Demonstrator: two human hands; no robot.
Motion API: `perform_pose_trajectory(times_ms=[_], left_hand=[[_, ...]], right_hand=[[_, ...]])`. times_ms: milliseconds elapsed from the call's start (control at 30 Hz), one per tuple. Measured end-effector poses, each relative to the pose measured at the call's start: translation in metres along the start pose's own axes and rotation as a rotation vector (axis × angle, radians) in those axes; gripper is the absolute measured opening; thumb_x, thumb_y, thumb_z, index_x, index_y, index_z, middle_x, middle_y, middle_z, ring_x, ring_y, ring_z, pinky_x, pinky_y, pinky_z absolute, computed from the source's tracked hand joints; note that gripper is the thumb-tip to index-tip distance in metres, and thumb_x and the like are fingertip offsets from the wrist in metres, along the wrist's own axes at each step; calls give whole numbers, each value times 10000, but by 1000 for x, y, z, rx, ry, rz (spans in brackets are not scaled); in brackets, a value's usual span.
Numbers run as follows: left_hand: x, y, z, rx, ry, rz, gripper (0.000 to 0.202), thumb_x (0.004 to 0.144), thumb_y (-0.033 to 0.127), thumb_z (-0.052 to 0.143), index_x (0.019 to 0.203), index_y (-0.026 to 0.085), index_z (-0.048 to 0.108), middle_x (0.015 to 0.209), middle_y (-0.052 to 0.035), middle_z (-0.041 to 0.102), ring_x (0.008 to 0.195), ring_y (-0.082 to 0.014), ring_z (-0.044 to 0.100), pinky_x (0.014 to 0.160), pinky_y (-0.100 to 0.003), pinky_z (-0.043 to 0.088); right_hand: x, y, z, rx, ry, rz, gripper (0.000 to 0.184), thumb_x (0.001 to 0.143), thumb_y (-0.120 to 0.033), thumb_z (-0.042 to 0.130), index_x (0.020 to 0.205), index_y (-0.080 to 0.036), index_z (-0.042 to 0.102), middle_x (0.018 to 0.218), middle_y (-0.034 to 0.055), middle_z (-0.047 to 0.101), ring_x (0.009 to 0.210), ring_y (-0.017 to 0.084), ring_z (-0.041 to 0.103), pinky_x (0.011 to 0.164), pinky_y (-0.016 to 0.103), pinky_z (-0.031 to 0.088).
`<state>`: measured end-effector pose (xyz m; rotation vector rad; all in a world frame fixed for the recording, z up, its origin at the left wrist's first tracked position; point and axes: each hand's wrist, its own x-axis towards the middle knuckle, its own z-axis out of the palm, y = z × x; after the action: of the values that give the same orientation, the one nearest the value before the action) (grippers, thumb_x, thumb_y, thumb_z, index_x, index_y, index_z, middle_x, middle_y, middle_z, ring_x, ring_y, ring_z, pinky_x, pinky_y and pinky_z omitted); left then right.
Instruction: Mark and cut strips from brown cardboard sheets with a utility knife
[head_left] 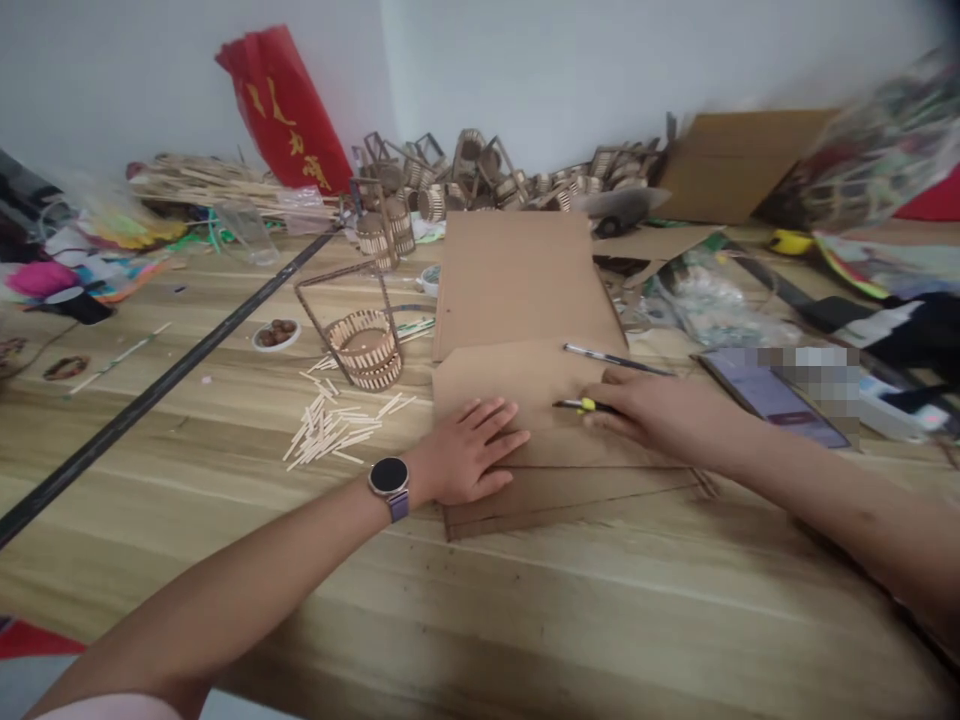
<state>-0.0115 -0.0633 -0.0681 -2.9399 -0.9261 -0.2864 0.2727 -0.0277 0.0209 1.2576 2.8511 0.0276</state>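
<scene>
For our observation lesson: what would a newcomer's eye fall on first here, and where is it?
Probably the bright red bag at the back left. Next, in the middle, the left hand lies spread on brown cardboard, and the right hand grips a yellow-and-black tool. Left of the cardboard stands a tall-handled basket.

Note matt, smooth brown cardboard (517, 385) at centre and a table (525, 610) of wood-grain look with a soft sheen. Identify bare, matt wood in the loose sticks (330, 437) and the basket (375, 376) to the left; contrast with smooth, glass-like faces on the watch (388, 476), near, and the phone (776, 395), right. Distinguish crinkled, shiny, clear plastic in the packaging (716, 310) farther off at right.
</scene>
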Motion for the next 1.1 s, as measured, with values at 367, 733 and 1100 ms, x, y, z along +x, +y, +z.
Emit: perform_pose_trajectory(times_ms=[367,733,1100], left_hand=[[-7,24,-22,142,150,141,335,1010,307,447,1199,107,639,1418,-174,554,1369,-311,451,1133,-476,376],[-7,71,-44,92,-101,-96,411,902,463,647,1181,164,613,1229,-137,648,1108,-297,599,866,-409,518],[-5,67,-65,286,-162,-220,361,869,-3,472,1177,133,604,991,-115,697,871,-249,652,664,-327,515]], right_hand=[[-43,-4,21,-95,132,-124,240,981,-339,533,1085,-181,682,1023,108,700,927,237,656,810,374,487],[-92,-18,56,-446,355,-401,250,971,-95,461,1079,-87,687,993,130,760,886,207,706,785,348,540],[-87,-26,20,-371,442,-365,319,998,-100,369,1042,-142,682,849,84,741,752,175,669,681,322,519]])
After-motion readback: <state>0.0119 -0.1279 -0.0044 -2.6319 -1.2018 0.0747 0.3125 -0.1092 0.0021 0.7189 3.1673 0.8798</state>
